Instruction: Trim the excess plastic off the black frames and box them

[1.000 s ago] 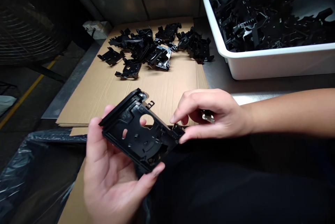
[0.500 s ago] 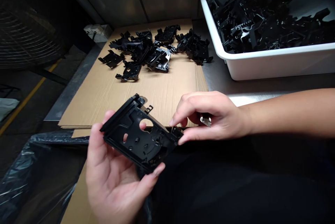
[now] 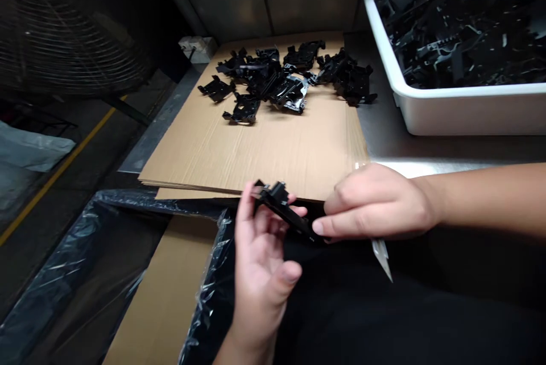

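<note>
Held the thin black part (image 3: pixel 290 217) nearly edge-on between left hand (image 3: pixel 264 257) and right hand (image 3: pixel 379 206), just off the near edge of the cardboard (image 3: pixel 256 154). Cradled it on loosely curled left fingers with the thumb clear; seemingly touched its right end with the right, while gripping a pale pointed tool (image 3: pixel 381 257) in the palm. Probably called for light pressure on the edges, a steadying left thumb, and a tip turned away from the left palm. Looked like stiff moulded plastic, with a raised block at the far left end. Saw similar jagged, glossy pieces (image 3: pixel 260 75) far on the cardboard, more in the smooth white tub (image 3: pixel 473 112) at right.
</note>
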`<state>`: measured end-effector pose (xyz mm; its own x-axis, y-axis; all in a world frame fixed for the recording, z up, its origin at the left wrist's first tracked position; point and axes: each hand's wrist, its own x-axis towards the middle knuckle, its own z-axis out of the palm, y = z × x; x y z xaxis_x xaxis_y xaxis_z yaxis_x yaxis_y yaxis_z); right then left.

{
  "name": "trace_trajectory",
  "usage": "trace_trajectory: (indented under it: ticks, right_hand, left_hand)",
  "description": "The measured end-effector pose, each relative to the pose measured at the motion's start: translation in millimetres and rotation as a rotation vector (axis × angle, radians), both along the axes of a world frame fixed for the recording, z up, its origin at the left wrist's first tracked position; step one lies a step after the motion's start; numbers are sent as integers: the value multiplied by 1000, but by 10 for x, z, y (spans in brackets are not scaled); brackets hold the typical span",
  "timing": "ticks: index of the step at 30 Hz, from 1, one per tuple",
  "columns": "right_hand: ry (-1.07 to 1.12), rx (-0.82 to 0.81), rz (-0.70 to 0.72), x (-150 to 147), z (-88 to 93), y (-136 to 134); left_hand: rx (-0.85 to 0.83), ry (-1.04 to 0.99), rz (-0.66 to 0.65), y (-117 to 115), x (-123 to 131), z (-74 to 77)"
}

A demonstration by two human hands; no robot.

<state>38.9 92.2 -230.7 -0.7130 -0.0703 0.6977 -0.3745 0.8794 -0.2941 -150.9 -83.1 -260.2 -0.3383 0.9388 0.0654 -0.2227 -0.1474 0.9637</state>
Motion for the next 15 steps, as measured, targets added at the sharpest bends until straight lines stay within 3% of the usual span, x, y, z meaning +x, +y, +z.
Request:
trace_trajectory:
  ticks: [3, 6, 8, 10, 12, 15]
  right_hand:
    - [-44, 159, 44, 8, -15, -2]
    - [-132, 114, 17, 25, -42, 29]
    - [-163, 78, -53, 44, -84, 76]
    - [-204, 99, -150, 61, -146, 136]
    - [-263, 143, -247, 67, -215, 197]
    - [-320, 183, -371, 47, -314, 258]
  left_hand:
    - [-98, 32, 33, -32, 61, -33]
    - [-51, 187, 177, -108, -262, 8]
    - [3, 369, 377, -181, -743, 6]
    - [-52, 632, 610, -260, -1362, -85]
    - [-195, 698, 738, -333, -1995, -295]
    - [-515, 735, 816, -421, -2719, -792]
